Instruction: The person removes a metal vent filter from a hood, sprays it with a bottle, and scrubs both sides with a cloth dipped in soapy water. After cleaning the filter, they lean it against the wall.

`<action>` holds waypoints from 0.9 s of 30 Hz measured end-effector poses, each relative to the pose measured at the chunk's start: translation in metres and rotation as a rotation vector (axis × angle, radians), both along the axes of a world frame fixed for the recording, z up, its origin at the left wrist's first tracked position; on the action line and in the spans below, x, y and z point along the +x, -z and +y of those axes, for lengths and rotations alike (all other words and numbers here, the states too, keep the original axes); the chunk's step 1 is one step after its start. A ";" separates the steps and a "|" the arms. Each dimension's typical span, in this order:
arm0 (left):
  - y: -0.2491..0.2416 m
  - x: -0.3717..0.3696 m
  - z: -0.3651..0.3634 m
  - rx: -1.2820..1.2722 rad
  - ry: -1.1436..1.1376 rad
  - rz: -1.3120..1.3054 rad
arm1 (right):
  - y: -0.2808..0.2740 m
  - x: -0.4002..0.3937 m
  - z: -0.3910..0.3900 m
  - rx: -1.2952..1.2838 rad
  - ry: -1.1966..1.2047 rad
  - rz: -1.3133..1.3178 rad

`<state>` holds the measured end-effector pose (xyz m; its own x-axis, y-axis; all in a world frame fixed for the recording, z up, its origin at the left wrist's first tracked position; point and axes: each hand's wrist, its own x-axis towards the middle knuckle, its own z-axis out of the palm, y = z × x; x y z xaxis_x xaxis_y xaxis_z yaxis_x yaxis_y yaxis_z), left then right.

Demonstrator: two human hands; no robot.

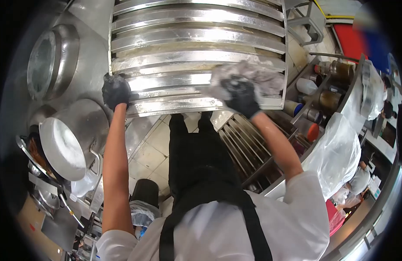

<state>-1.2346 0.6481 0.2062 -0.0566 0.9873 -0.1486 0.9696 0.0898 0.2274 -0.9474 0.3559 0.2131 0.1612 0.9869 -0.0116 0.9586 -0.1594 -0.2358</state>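
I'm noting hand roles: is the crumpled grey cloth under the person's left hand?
No, the crumpled grey cloth is under the black-gloved right hand, against the slatted silver metal panel.

From the left hand (116,91), bare slats on the metal panel (179,35) are leaving room at 1 o'clock. At 3 o'clock, a bunched cloth (253,75) is getting in the way. A big pot (88,119) is blocking 8 o'clock. From the right hand (241,93), crowded jars (331,100) are filling 3 o'clock.
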 end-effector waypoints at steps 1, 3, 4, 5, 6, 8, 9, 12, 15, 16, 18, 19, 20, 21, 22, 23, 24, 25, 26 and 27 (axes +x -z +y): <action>-0.002 0.003 -0.003 0.062 -0.016 -0.012 | -0.016 -0.026 0.026 -0.186 0.007 0.000; -0.008 0.008 -0.005 0.050 -0.013 -0.012 | 0.007 -0.066 0.054 0.088 -0.090 0.012; -0.010 0.008 -0.005 0.045 -0.020 0.002 | -0.001 -0.085 0.080 -0.255 -0.110 0.182; -0.009 0.008 -0.004 0.035 -0.027 0.000 | 0.013 -0.104 0.087 -0.038 -0.174 0.315; -0.010 0.008 -0.004 0.033 -0.030 -0.003 | 0.005 -0.124 0.109 -0.102 -0.218 0.206; -0.013 0.005 -0.001 -0.015 -0.029 -0.035 | 0.023 -0.157 0.137 0.130 -0.119 0.451; -0.010 0.001 0.003 -0.009 0.003 -0.063 | 0.001 -0.152 0.148 0.106 -0.125 0.578; -0.005 -0.008 0.014 -0.022 0.063 -0.163 | -0.040 -0.129 0.132 0.110 0.088 0.883; -0.007 -0.009 0.017 0.027 0.063 -0.127 | -0.062 -0.075 0.092 0.214 0.131 1.048; -0.024 -0.003 0.016 -0.037 0.030 -0.095 | -0.071 -0.059 0.076 0.298 0.218 1.059; -0.032 -0.001 0.015 -0.027 0.009 -0.100 | -0.083 -0.007 0.039 0.333 0.140 0.683; -0.030 -0.003 0.018 -0.025 -0.009 -0.100 | -0.072 0.022 0.013 0.374 0.100 0.448; -0.027 -0.003 0.020 -0.018 0.008 -0.097 | -0.060 0.053 -0.010 0.353 0.075 0.258; -0.025 -0.003 0.019 -0.017 0.030 -0.093 | -0.049 0.084 -0.033 0.339 0.054 0.068; -0.025 -0.004 0.018 -0.016 0.026 -0.098 | -0.044 0.100 -0.047 0.299 0.093 0.086; -0.025 -0.004 0.018 -0.013 0.032 -0.091 | -0.038 0.116 -0.061 0.259 0.132 0.103; -0.025 -0.004 0.018 -0.012 0.040 -0.085 | -0.041 0.120 -0.070 0.173 0.322 0.265; -0.024 -0.004 0.019 -0.015 0.047 -0.093 | -0.042 0.123 -0.080 0.126 0.423 0.341; -0.022 -0.004 0.021 -0.010 0.042 -0.097 | -0.042 0.125 -0.090 0.082 0.528 0.414; -0.021 -0.002 0.019 -0.008 0.034 -0.102 | -0.049 0.115 -0.091 0.119 0.333 0.191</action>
<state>-1.2368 0.6669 0.2271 -0.0070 0.9871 -0.1602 0.9442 0.0593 0.3241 -0.8320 0.2646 0.2625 0.4789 0.8770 0.0390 0.7962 -0.4152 -0.4401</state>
